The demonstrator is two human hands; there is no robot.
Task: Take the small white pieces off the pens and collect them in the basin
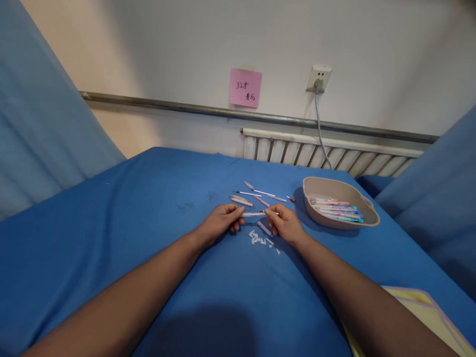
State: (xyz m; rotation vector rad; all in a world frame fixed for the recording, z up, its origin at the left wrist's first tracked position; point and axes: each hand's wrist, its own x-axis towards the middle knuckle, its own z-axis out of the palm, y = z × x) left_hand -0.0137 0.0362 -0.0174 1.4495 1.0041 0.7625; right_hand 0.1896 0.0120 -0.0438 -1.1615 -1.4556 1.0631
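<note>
1. Spanning the gap between both hands, a slim, pale pen (253,214) is held just above the blue-covered surface (178,277). The grip of the left hand (223,219) is pinched on its left end; the right hand (287,223) has thumb and fingers closed about its right end (whether on the barrel or on a thin inner part, I cannot tell).

2. Slipping seems the main risk: the pen is narrow and held only by its ends, so a loose pinch or an uneven pull could drop it or send a part away. A sideways push could bend a thin inner part. A low sweep of the fingers could scatter the white scraps (256,238) or nudge the short pen piece (265,229) with a blue end, lying just beneath.

3. Running left to right across the person's view, the pen's long axis is near level. A thin, pale end points right, past the right fingers; which end writes is too small to tell.

4. Lying beyond the hands are two pale barrels (241,200) side by side and a thin refill (248,193).

5. Sitting farther right, a beige basket (327,184) holds many pens (336,209).
</note>
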